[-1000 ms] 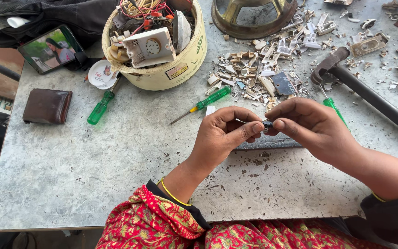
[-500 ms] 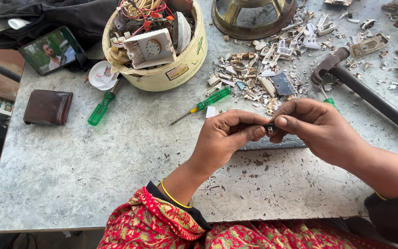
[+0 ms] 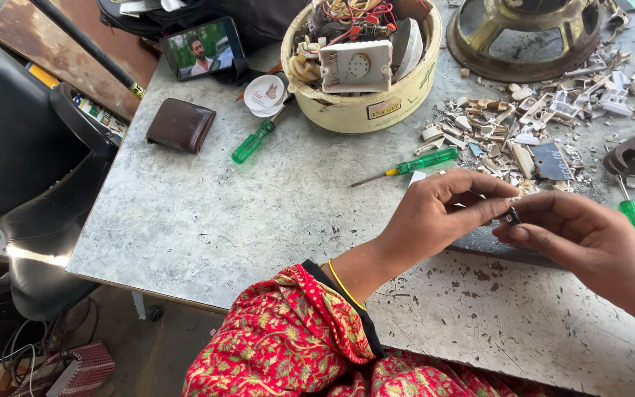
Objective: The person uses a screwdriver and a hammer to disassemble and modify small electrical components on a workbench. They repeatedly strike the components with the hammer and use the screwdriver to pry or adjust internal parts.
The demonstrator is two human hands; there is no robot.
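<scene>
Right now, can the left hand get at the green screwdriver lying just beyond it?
Probably yes. The green screwdriver lies in the open on the table just beyond the left hand, but both hands pinch a small dark part.

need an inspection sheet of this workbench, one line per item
surface: grey speckled table, scratched and chipped along the near edge.
job's things: small dark part pinched between both hands above the table.
clutter: broken white plastic pieces; green screwdriver; second green screwdriver; brown wallet; phone propped up, screen lit.
grippers: left hand and right hand both shut on the small dark part with their fingers.
cables: red and yellow wires in the cream tub of scrap.
surroundings: black chair at the left; round metal frame at the far edge.
</scene>
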